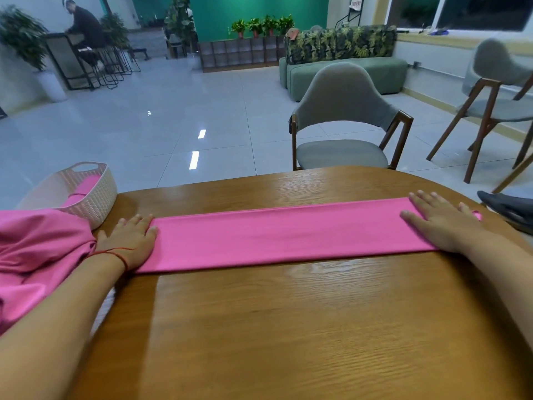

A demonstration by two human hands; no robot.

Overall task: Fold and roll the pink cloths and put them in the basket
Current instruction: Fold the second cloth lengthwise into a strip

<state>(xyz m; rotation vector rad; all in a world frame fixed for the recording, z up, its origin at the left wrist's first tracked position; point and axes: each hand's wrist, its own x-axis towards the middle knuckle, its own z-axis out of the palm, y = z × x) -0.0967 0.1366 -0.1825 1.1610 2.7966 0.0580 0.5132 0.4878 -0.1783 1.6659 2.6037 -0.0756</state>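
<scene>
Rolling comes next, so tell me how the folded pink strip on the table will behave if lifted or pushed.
Probably floppy: the folded pink strip lies flat, and the loose pink pile slumps in folds. Likely light, being thin. May slide on the glossy table if pushed.

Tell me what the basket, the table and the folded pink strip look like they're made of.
The basket is probably moulded plastic, matt cream: even woven-look wall, cut-out handle. The table looks like wood or veneer: visible grain, glossy reflections. The strip is thin, smooth matt fabric lying flat with soft folds; fibre unclear.
</scene>
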